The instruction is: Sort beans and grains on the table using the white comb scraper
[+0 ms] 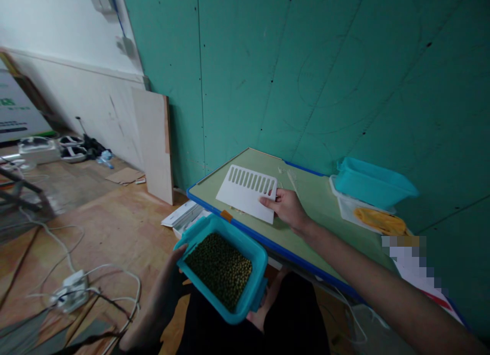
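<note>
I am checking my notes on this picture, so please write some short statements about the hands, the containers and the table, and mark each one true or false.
1. The left hand holds a teal container filled with small green beans. True.
2. The right hand grips a metal spoon. False: it holds a white slotted plate by its edge, on the table.
3. The bean container stands on the table. False: it is held off the table, below its blue edge.
4. A second teal container sits at the far right of the table. True.
5. The wall behind the table is red. False: it is green.
</note>
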The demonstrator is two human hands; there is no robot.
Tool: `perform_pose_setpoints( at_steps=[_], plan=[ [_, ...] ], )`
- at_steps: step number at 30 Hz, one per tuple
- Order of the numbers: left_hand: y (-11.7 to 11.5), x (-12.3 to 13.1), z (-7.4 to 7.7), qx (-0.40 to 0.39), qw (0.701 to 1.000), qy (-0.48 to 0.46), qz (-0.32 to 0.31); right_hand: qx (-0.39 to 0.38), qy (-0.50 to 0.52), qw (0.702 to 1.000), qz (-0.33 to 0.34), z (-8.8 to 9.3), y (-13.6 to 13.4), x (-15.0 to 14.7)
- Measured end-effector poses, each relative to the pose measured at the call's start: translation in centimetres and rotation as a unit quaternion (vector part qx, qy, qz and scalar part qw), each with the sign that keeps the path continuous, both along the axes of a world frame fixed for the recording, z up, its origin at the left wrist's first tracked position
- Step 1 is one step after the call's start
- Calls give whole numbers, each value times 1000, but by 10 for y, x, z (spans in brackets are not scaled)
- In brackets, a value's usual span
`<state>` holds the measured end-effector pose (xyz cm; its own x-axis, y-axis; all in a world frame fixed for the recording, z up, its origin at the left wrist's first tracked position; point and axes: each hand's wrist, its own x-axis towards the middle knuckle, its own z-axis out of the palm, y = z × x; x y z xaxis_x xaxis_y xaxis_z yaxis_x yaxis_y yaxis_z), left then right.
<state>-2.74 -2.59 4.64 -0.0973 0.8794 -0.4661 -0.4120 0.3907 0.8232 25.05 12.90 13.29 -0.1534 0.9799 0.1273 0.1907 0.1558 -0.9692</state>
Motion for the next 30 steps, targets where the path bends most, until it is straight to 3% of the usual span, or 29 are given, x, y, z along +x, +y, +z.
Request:
perform_pose_setpoints(
  at_steps=[3, 9, 30],
  plan=[
    [2, -1, 1, -26, 999, -12, 14, 38, -11, 999, -19, -5, -5, -5],
    [7, -3, 3, -6, 1000, -16, 25, 75, -29, 995, -63, -11, -17, -8],
    [16, -7, -5, 8, 1000, -13, 6, 95, -48, 994, -34, -16, -31, -27]
  ],
)
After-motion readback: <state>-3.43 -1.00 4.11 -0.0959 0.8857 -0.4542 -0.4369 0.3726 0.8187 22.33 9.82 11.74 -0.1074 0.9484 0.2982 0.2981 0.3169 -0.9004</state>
